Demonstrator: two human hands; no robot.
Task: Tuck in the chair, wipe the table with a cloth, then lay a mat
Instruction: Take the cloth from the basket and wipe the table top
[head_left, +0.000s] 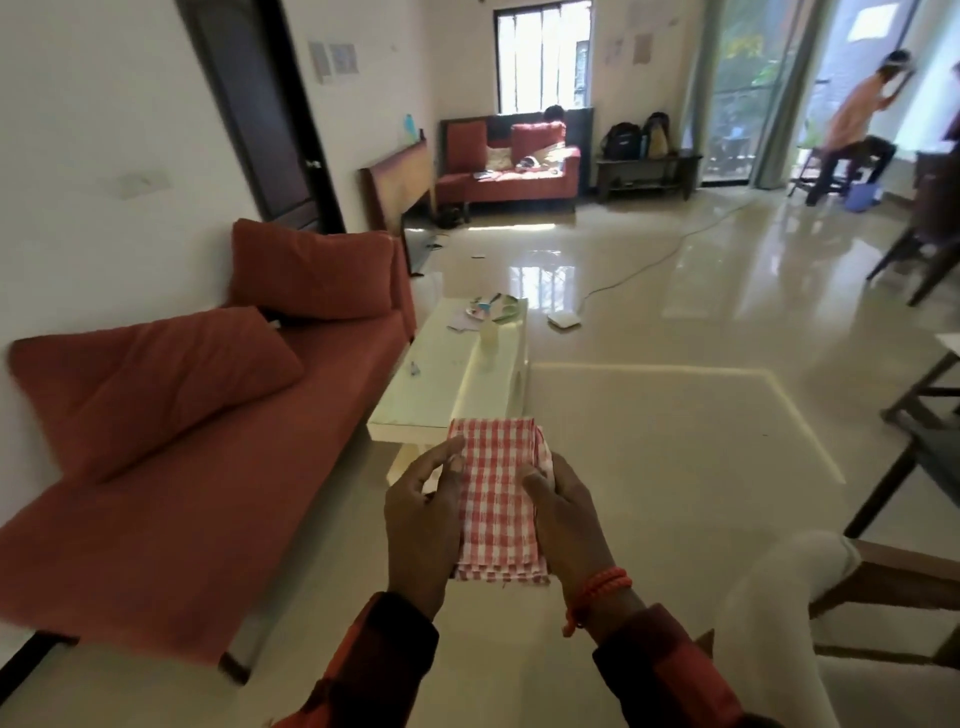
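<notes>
Holding the folded cloth (496, 499) between both hands (423, 525) (563, 519), fingers curled on its edges; long axis points at the table (441, 384) just ahead.

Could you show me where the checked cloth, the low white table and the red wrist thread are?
Folded red-and-white checked cloth (496, 488): head view, on its upper face between the hands.
Low white rectangular coffee table (426, 395): head view, on a bare part of its top.
Red thread bracelet (602, 587): head view, on the strands at the right wrist.

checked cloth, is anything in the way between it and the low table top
Nothing visible blocks it. The folded checked cloth, held by the left hand and right hand, hangs just before the near end of the white table; the clutter sits at the far end.
</notes>
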